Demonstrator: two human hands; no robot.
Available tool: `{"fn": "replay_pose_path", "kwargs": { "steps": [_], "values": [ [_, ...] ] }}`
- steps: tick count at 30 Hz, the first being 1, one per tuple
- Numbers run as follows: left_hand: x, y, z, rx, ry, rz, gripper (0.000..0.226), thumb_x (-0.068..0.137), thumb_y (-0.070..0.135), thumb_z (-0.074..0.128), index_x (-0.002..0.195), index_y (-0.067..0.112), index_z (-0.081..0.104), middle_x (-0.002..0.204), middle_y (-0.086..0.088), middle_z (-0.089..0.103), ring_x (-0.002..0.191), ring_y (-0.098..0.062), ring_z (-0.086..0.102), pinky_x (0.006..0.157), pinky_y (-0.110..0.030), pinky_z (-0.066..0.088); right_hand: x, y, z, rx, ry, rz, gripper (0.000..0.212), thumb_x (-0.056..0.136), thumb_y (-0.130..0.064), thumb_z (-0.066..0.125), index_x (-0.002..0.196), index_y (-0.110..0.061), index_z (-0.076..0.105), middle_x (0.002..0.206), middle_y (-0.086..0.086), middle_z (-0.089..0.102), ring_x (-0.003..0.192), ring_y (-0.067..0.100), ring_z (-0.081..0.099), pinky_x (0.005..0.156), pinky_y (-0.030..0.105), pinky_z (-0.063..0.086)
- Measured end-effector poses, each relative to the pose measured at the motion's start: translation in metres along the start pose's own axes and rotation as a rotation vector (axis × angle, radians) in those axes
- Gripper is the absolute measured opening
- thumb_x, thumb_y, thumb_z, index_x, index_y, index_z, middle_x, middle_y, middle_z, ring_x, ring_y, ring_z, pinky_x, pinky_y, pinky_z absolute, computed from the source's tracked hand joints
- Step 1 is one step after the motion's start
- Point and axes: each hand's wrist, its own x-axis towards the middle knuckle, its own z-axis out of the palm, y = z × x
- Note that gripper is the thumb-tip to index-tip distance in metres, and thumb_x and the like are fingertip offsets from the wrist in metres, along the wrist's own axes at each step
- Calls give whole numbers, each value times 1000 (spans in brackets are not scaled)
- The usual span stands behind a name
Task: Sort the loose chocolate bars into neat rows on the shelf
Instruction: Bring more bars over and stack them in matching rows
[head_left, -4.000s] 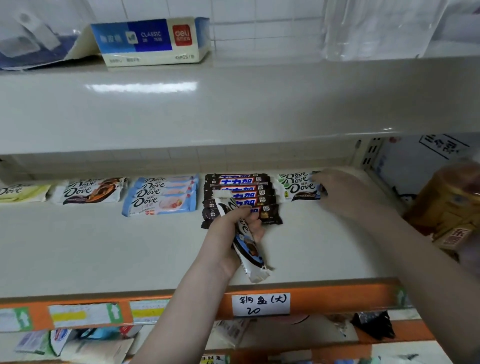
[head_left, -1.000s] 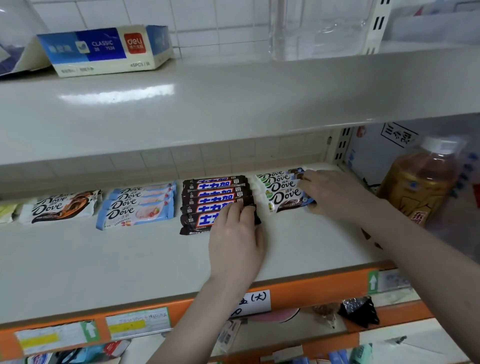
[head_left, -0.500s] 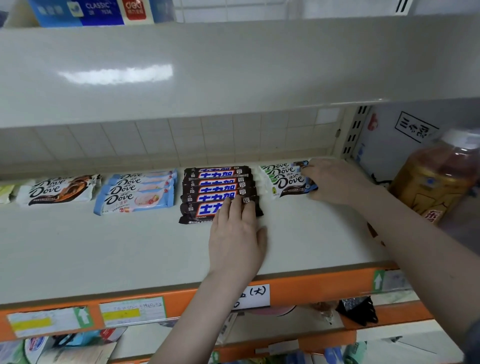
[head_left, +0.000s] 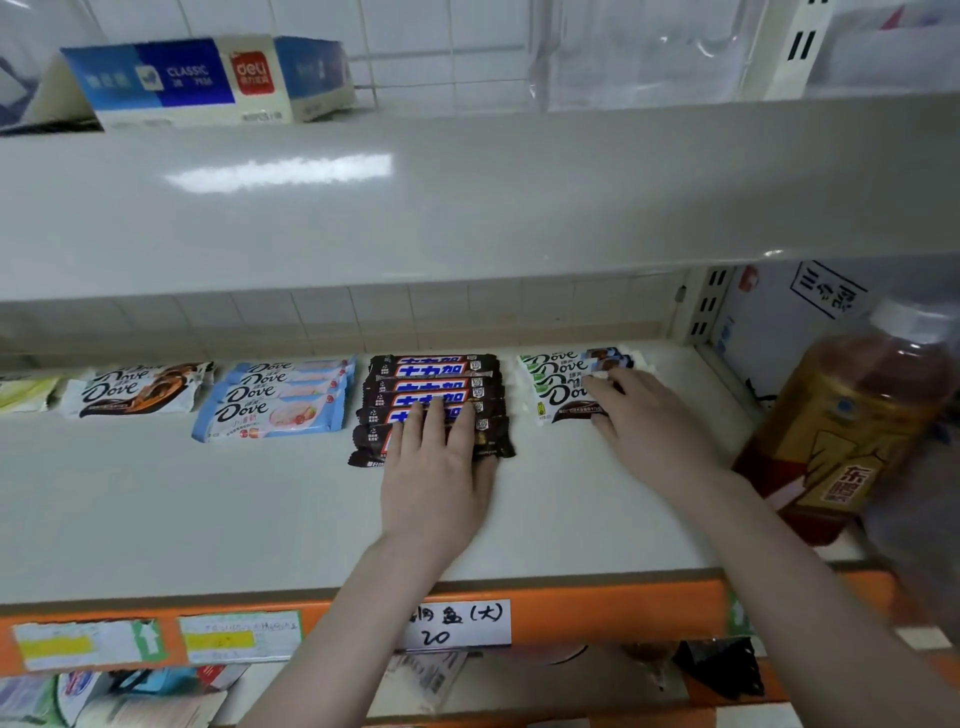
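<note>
Rows of chocolate bars lie at the back of the white shelf (head_left: 208, 519). My left hand (head_left: 439, 473) lies flat, fingers straight, on the front bars of a row of dark brown bars with blue lettering (head_left: 431, 387). My right hand (head_left: 644, 426) rests on the right end of a row of white-and-green Dove bars (head_left: 558, 382), fingers on the front bar. Further left sit a row of light blue Dove bars (head_left: 275, 400), a white and brown Dove bar (head_left: 135, 395) and a pale yellow-green bar (head_left: 26, 392) at the frame edge.
A brown drink bottle (head_left: 852, 421) stands close at the right, beside my right forearm. The upper shelf (head_left: 467, 197) overhangs and carries a blue and white box (head_left: 202, 78). The orange shelf edge (head_left: 597, 608) bears price labels. More goods lie on the shelf below.
Four seconds ago my left hand held a white-wrapped bar; now it holds nothing and lies flat on the dark row. My right hand stays at the white-and-green Dove row.
</note>
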Motion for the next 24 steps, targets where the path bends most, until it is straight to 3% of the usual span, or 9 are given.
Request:
{"fn": "replay_pose_path", "kwargs": {
  "steps": [15,19,24],
  "values": [
    [0,1,-11,25,-7,-20,64,93,53,29,148,22,17,156,-6,17,143,-24,12,116,-35,7,-5,-9,-8,7,31,24,41,94,-14,42,134,-19,41,135,8,44,123,26,41,99,33,34],
    [-10,-14,-19,40,0,-34,63,93,52,29,148,22,18,155,-4,21,143,-23,14,116,-34,11,-21,-47,-23,56,46,56,33,93,-20,41,125,-16,49,119,8,54,110,26,48,91,36,38],
    [-36,-56,-33,23,-15,-86,64,91,54,35,146,23,23,152,-3,29,141,-23,22,114,-34,18,-45,-120,-24,143,39,80,30,94,-26,39,122,-21,49,120,1,55,112,20,47,96,32,38]
  ]
}}
